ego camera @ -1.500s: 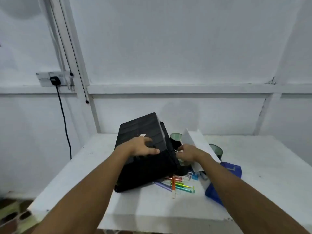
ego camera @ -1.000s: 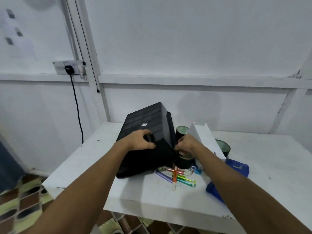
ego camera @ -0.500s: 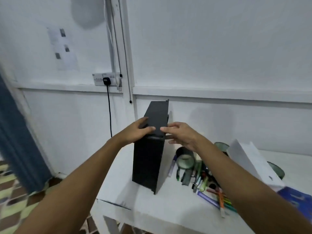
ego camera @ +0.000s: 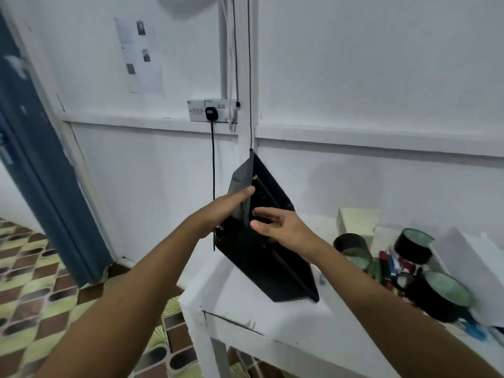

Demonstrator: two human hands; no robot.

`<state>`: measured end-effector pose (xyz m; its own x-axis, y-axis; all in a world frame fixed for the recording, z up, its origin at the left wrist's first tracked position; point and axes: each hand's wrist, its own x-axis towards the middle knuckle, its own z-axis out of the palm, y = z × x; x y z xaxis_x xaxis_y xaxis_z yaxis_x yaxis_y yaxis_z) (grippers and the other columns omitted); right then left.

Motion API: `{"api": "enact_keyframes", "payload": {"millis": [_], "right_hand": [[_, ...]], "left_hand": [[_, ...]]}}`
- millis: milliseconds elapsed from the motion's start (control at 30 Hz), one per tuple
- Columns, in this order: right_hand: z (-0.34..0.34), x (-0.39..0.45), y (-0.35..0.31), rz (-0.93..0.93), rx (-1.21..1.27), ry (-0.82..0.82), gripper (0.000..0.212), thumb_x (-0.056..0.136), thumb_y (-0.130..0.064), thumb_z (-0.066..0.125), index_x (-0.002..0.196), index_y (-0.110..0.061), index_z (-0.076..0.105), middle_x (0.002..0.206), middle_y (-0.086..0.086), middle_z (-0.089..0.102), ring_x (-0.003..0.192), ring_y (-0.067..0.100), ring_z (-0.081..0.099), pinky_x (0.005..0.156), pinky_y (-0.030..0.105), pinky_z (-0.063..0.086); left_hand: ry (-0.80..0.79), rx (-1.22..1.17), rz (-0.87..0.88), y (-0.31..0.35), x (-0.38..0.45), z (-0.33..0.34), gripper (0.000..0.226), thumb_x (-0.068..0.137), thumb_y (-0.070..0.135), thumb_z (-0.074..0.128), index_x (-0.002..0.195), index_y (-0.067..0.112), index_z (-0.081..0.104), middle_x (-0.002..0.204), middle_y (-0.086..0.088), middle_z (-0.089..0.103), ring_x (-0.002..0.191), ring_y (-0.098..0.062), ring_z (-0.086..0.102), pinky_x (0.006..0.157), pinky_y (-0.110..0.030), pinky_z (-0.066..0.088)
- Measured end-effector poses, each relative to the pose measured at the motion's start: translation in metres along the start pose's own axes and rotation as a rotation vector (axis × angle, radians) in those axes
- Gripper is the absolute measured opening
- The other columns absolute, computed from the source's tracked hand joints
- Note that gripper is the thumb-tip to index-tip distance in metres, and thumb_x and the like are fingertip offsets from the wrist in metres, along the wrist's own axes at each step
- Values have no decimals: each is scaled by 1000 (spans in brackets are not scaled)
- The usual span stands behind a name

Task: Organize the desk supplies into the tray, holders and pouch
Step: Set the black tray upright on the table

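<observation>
Behind the black tray [ego camera: 261, 257]: left-hand fingertips hidden. Right of the tray: pens [ego camera: 388, 264] blurred among dark holders [ego camera: 436, 294], white paper [ego camera: 463, 268] cut off by the frame edge.

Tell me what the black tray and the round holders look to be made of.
Black tray: likely rigid plastic, matte; thin flat walls with moulded dividers, held tilted without flexing. Round holders: black cylinders, possibly metal or plastic; pale greenish insides, thin rims. Too blurred to be sure.
</observation>
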<state>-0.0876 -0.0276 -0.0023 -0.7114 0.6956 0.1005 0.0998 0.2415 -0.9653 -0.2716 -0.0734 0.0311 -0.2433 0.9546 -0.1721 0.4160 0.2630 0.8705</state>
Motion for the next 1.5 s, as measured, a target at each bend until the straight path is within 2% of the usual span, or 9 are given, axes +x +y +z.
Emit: {"api": "enact_keyframes", "payload": {"millis": [100,267,467,633,867,1033,1233,1367,1500], "right_hand": [[1,2,14,35,-48,-7,64,74,-40,75,131,-22,52,107,0,70,98,9,67,83,21,51],[-18,-5,52,117,-262,120,79,60,-58,78,130,-35,50,127,-7,56,118,10,51,100,31,44],[-31,-15,89,188,-404,214,106,51,-67,78,140,-32,34,146,-3,37,134,17,36,111,41,35],[-34,-17,107,221,-519,287,103,58,-57,80,144,-30,29,156,0,16,143,20,16,114,39,21],[-27,-21,118,219,-450,384,106,61,-45,81,145,-16,23,150,3,27,136,21,31,113,38,31],[-27,-16,130,213,-369,496,77,55,-40,74,122,-20,41,115,3,51,108,21,54,93,34,50],[-19,-13,130,192,-256,511,77,60,-32,76,128,-23,40,118,1,55,110,19,54,97,37,48],[-25,-17,120,183,-309,504,69,72,-20,76,131,-16,40,117,-4,51,111,14,51,91,19,44],[-59,-21,96,191,-379,543,88,75,-28,75,145,-3,26,145,9,39,134,20,36,111,25,29]], "left_hand": [[8,-8,10,-12,3,-14,31,84,48,56,112,35,60,111,-1,65,94,-22,62,84,-39,51],[-85,-108,25,-54,5,-46,61,74,30,57,130,51,47,115,-4,65,104,-31,65,84,-46,56],[-103,-191,62,-97,8,-51,54,80,11,58,124,42,59,119,-17,64,110,-39,62,96,-57,48],[-115,-225,62,-118,24,-30,55,86,-4,52,126,32,61,120,-12,64,111,-28,63,96,-40,53],[-79,-202,-48,-143,51,-17,52,86,-9,51,126,23,61,112,-8,69,105,-26,66,96,-38,52],[-21,-110,-40,-149,65,-13,46,85,-5,52,115,27,63,107,-8,71,98,-26,69,86,-34,55],[28,200,-10,-143,77,-15,44,84,4,57,126,17,54,114,-9,65,98,-24,64,88,-34,52],[102,578,-19,-119,82,-5,47,80,12,61,125,5,46,119,-16,57,103,-31,57,81,-32,43],[104,518,171,-68,84,22,42,77,18,62,117,14,54,114,-8,59,99,-24,59,80,-29,45]]}}
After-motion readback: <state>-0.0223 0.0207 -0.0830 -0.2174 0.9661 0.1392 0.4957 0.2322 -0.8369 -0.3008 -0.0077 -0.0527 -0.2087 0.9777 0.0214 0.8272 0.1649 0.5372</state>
